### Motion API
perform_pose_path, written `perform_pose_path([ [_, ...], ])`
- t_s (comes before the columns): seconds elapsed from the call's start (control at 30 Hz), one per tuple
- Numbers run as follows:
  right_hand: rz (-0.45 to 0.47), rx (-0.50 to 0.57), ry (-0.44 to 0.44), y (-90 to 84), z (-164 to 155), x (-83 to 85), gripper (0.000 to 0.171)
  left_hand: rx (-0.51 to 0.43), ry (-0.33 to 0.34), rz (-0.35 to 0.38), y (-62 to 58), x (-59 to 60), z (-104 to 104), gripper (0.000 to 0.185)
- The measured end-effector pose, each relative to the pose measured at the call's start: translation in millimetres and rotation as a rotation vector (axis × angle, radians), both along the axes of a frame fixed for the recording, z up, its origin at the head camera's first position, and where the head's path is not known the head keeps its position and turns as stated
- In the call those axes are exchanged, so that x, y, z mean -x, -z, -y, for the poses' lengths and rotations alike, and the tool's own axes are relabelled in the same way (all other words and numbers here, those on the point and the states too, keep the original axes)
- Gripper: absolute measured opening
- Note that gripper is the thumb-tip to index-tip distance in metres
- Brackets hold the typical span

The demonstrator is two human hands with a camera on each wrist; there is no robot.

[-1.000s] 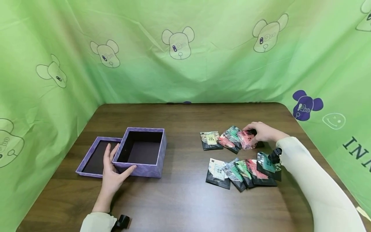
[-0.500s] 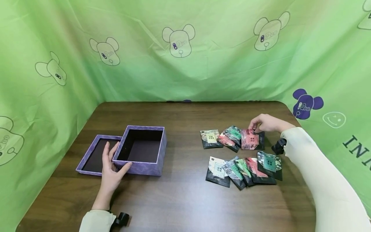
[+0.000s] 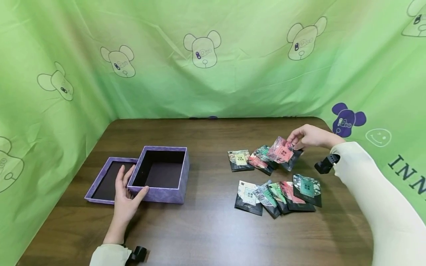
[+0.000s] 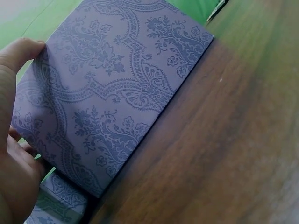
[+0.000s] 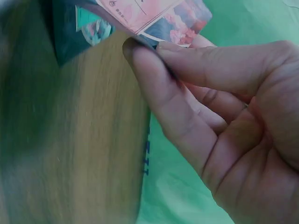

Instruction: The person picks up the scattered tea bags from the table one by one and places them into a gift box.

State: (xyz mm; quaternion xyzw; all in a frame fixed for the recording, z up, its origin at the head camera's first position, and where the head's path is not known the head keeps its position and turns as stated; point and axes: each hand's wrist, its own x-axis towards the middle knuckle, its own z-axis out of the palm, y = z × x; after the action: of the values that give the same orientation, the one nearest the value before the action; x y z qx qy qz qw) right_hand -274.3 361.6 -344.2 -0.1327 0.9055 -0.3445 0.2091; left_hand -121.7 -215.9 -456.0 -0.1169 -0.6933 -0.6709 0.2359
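Observation:
My right hand [image 3: 304, 136] pinches a pink packet [image 3: 281, 150] by its corner and holds it lifted above the far row of packets [image 3: 253, 159]; the right wrist view shows thumb and fingers [image 5: 187, 79] closed on the pink packet [image 5: 154, 14]. My left hand [image 3: 125, 192] rests with straight fingers against the near left corner of the open purple box [image 3: 159, 173], thumb on its front wall. In the left wrist view the patterned box wall [image 4: 112, 88] fills the frame beside my palm [image 4: 14, 140].
The purple lid [image 3: 106, 180] lies upside down left of the box, partly under it. A near row of several packets [image 3: 276, 192] lies on the brown table [image 3: 206, 229]. Green printed cloth [image 3: 213, 55] walls the table on three sides.
My right hand has picked the pink packet off the far row and raised it. The left hand stays at the box corner.

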Motion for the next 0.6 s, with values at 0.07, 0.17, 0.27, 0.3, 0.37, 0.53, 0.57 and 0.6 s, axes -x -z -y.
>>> perform_pose_path([
  [0.07,0.051,0.07,0.045,0.4,1.2,-2.6,0.033,0.001,-0.006,0.015,-0.9,-0.7,-0.4,0.09],
  [0.17,0.094,0.173,0.092,2.6,5.0,-6.2,0.038,0.007,-0.013,0.033,-1.3,-1.8,-1.1,0.09],
  [0.27,0.11,0.274,0.112,5.9,13.5,-9.6,0.037,0.011,-0.021,0.044,-1.1,-2.9,-1.1,0.09],
  [0.3,0.119,0.305,0.117,6.9,17.1,-10.7,0.034,0.013,-0.023,0.044,-1.0,-3.1,-0.9,0.09],
  [0.37,0.14,0.369,0.132,8.6,25.2,-13.6,0.029,0.016,-0.028,0.047,-0.7,-3.2,-0.3,0.09],
  [0.53,0.186,0.498,0.177,11.3,46.7,-20.3,0.025,0.01,-0.024,0.05,-1.3,-2.1,0.0,0.091],
  [0.57,0.191,0.514,0.183,11.9,51.2,-21.3,0.025,0.008,-0.022,0.049,-1.4,-2.0,0.0,0.091],
  [0.6,0.194,0.527,0.186,12.6,55.8,-22.3,0.025,0.006,-0.021,0.049,-1.5,-2.1,0.1,0.092],
])
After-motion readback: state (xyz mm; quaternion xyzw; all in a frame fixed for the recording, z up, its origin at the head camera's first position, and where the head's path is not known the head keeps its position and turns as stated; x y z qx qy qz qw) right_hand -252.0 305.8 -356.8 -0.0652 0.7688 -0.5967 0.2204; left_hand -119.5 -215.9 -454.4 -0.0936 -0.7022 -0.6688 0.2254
